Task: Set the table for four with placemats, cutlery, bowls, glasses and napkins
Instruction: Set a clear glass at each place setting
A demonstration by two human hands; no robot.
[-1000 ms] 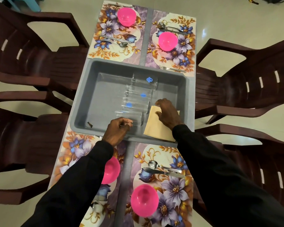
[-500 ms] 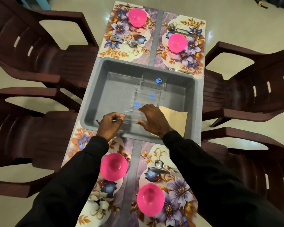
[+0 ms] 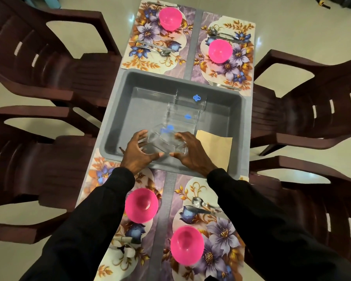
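Placemats (image 3: 242, 27), pink bowls (image 3: 220, 50) and cutlery (image 3: 154, 48) are laid. At centre frame, the left hand (image 3: 139, 154) and right hand (image 3: 192, 154) grip a clear glass (image 3: 164, 141) in the grey tub (image 3: 130, 83). The napkins (image 3: 216, 148) are still in it.

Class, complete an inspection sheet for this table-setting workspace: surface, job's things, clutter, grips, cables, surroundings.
Surface: grey table bearing four floral placemats.
Job's things: four pink plastic bowls and steel cutlery on the mats; clear glasses and tan paper napkins in the grey plastic tub.
Clutter: small dark scrap in the tub's near-left corner.
Grips: left hand and right hand both grip the nearest clear glass.
Cables: nothing seen.
Surroundings: dark brown plastic chairs, pale floor.
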